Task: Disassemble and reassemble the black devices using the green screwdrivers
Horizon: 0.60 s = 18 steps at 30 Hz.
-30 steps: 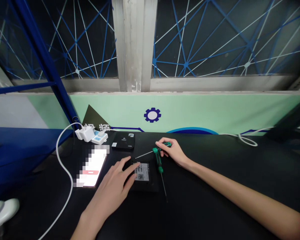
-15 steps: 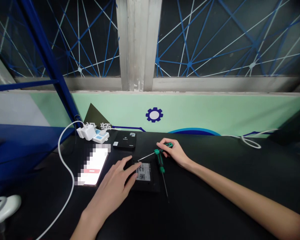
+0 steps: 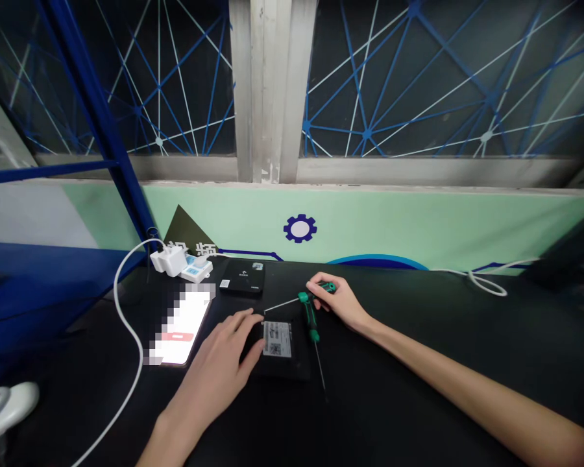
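Note:
My left hand (image 3: 214,370) lies over the left edge of a flat black box (image 3: 285,366), fingers spread beside its white barcode label (image 3: 277,338). My right hand (image 3: 340,301) grips a green-handled precision screwdriver (image 3: 327,287), its thin shaft reaching left to the box's far corner. A second green-handled screwdriver (image 3: 310,316) lies across the box's right side, its shaft running toward me onto the table. The box's underside faces up, and my left hand hides part of it.
A second black box (image 3: 242,277) sits beyond, and a lit phone with a pixelated screen (image 3: 180,331) lies to the left. Further back are a white power strip (image 3: 194,268) and charger (image 3: 168,261) with a white cable (image 3: 126,324). A white round object (image 3: 10,405) sits at lower left.
My left fingers have slid slightly back toward the box's left edge. The whole view has shifted a little as my head moved. My right hand and its screwdriver stay nearly the same.

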Each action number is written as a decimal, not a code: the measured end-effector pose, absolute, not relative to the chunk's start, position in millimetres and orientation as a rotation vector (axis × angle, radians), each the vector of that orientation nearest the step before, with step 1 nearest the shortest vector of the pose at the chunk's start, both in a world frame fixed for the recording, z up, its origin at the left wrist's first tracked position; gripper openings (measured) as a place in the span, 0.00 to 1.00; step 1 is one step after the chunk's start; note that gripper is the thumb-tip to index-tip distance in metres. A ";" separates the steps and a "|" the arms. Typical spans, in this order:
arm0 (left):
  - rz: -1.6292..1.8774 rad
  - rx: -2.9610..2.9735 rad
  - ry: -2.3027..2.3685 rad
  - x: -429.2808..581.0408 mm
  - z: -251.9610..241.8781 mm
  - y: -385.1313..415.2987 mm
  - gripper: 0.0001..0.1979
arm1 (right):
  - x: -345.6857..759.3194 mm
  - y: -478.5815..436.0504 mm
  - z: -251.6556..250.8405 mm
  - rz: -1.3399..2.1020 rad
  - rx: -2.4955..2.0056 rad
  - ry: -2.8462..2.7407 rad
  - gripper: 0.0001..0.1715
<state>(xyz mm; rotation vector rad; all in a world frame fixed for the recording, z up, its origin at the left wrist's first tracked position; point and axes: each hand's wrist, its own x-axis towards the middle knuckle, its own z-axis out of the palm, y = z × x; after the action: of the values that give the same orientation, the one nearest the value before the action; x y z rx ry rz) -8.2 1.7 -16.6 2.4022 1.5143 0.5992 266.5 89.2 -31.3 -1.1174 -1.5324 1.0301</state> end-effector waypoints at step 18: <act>0.508 2.293 1.575 -9.7 -16.1 0.4 0.29 | 262.5 84.4 -26.6 0.997 -0.990 -1.654 0.22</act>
<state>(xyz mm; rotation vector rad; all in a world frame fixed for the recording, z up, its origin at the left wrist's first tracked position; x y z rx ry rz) -9.7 0.4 -16.1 2.2932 1.5751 0.5081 262.5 84.4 -26.6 -0.9902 -1.6544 0.9967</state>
